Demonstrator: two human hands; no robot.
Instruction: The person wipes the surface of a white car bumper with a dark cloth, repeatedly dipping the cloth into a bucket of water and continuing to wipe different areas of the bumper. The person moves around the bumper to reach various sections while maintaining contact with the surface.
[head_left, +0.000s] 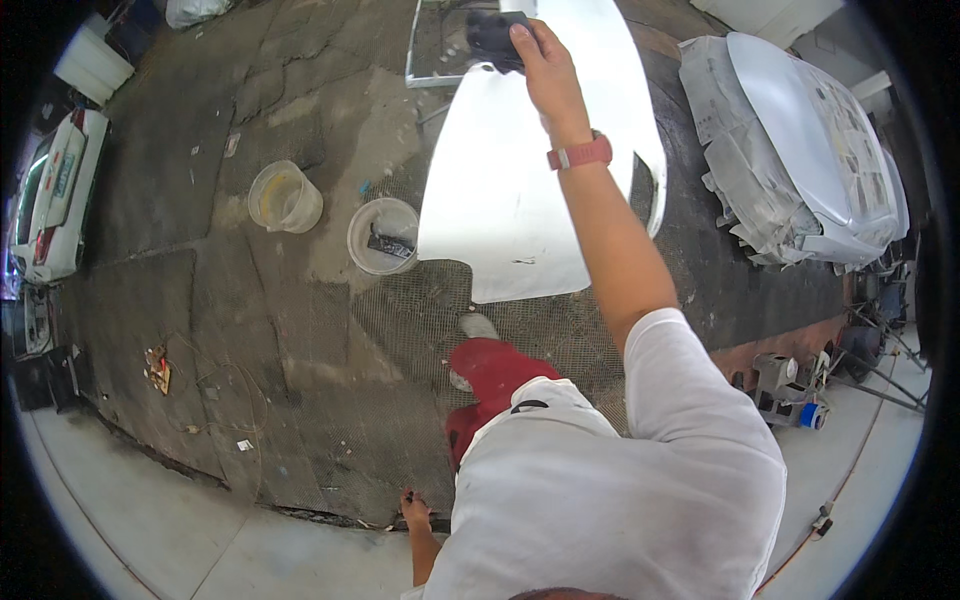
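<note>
My right hand [545, 65], stretched far forward with a red watch on the wrist, is closed round a black block-like thing [495, 38]. Its exact kind does not show. The block is at the far left edge of a large white car body panel [530, 190], and whether it touches the panel I cannot tell. A small dark mark shows near the panel's near edge. My left hand [415, 507] hangs low by my side, away from the panel. Its fingers are curled, with a small dark bit among them that I cannot make out.
Two white buckets, one bucket [285, 198] and another bucket [383, 237] holding a black item, stand left of the panel. A metal frame [415, 45] lies beyond. Masked silver bodywork [790, 140] is at right, a white car [62, 195] at left. A thin hose [265, 400] crosses the floor.
</note>
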